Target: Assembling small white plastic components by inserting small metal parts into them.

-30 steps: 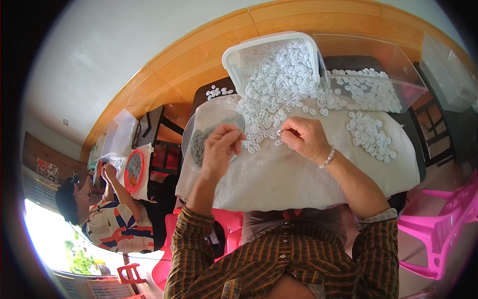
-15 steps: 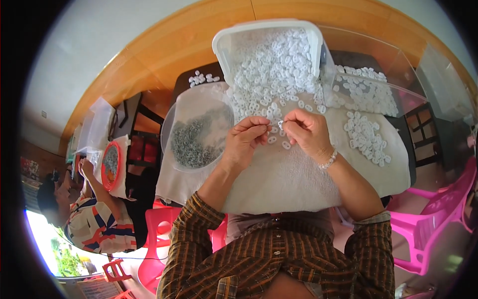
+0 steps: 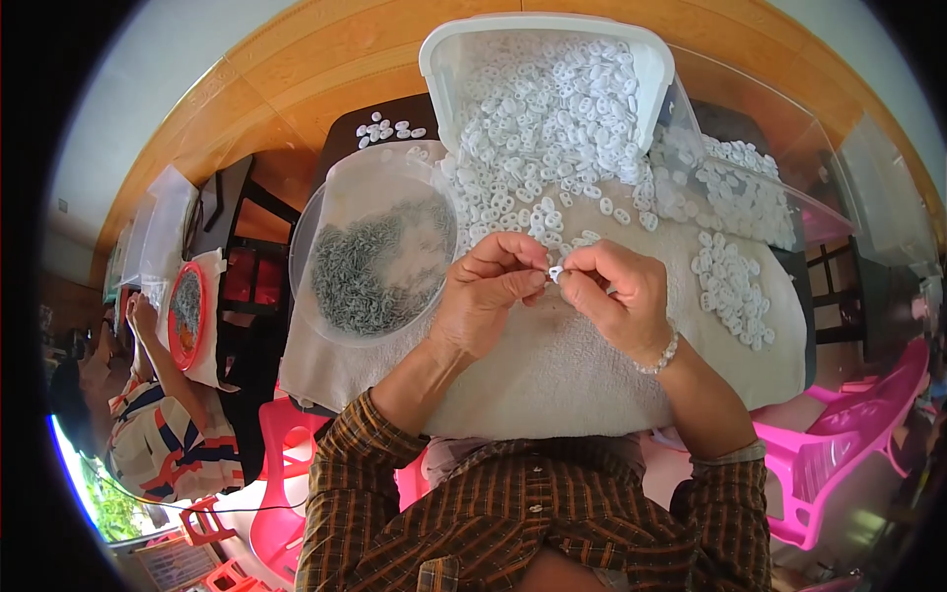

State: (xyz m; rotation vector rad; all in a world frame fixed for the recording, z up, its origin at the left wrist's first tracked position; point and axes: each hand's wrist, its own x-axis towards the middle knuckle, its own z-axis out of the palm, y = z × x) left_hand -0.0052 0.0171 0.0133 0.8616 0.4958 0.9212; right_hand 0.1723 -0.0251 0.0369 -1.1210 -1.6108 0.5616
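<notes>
Above the cloth-covered table, my two hands meet fingertip to fingertip. My right hand (image 3: 623, 304) pinches a small white plastic piece (image 3: 555, 272) between thumb and forefinger. Closed in a pinch right against that piece is my left hand (image 3: 485, 296); anything between its fingertips is too small to make out. To the left of it lies a clear round tray (image 3: 302, 296) with a heap of small grey metal parts (image 3: 360, 281). Just beyond my hands, white oval pieces with holes (image 3: 538, 212) spill from a tipped white tub (image 3: 430, 84).
A smaller pile of white pieces (image 3: 732, 291) lies on the cloth (image 3: 493, 395) at right. A clear bin (image 3: 769, 187) with more pieces stands behind it. Pink chairs (image 3: 838, 444) flank the table. At far left a person (image 3: 178, 434) works beside a red-rimmed tray (image 3: 202, 316).
My hands have come together, and the left fingertips now meet the white piece in my right hand. The whole view has shifted slightly.
</notes>
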